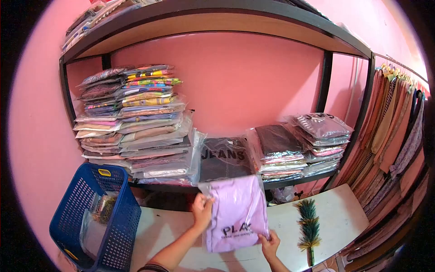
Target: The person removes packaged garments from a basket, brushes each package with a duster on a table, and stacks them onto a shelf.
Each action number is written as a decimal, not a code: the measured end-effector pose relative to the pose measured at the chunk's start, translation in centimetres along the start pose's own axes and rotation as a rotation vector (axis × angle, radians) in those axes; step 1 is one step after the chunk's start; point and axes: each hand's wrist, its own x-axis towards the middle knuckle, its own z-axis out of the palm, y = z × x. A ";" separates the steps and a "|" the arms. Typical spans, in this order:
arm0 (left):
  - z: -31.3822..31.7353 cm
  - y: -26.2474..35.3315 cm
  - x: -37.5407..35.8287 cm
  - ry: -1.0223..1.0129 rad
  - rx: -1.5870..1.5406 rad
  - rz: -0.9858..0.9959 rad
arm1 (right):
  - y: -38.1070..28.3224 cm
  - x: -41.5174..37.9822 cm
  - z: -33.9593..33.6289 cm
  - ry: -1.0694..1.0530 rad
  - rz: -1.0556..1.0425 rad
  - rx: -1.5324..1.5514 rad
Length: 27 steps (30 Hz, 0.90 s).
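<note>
A folded lilac garment in a clear plastic bag (238, 206) is held up above the white table, its dark "PLAY" lettering facing me. My left hand (202, 211) pinches the bag's left edge, near the upper part. Down at the lower right corner, my right hand (270, 244) grips the plastic between thumb and fingers. Behind the bag's top edge, a dark packet marked "JEANS" (224, 158) lies on the shelf, partly covered by the lilac one.
Tall stacks of bagged clothes (149, 136) fill the shelf's left; shorter stacks (278, 149) stand right. A blue basket (118, 226) holding packets is at left. A green feathery duster (307, 226) lies on the white table (349, 208). Hanging garments (385, 131) line the right.
</note>
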 end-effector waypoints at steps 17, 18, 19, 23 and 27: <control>4.9 -11.7 21.5 -0.482 1.223 -0.094 | 4.7 25.2 15.2 0.156 -0.270 -0.521; 4.7 -11.3 20.0 -0.580 1.224 -0.106 | 4.7 25.2 15.2 0.123 -0.258 -0.412; 4.1 -10.6 18.5 -0.583 1.220 -0.116 | 4.7 24.9 14.9 0.088 -0.242 -0.305; 0.1 -7.2 14.5 -0.650 1.092 0.252 | 2.6 23.0 14.1 -0.069 -0.140 -0.228; -3.5 -9.1 14.2 -0.719 1.175 0.441 | 1.8 21.0 13.3 -0.116 -0.411 -0.488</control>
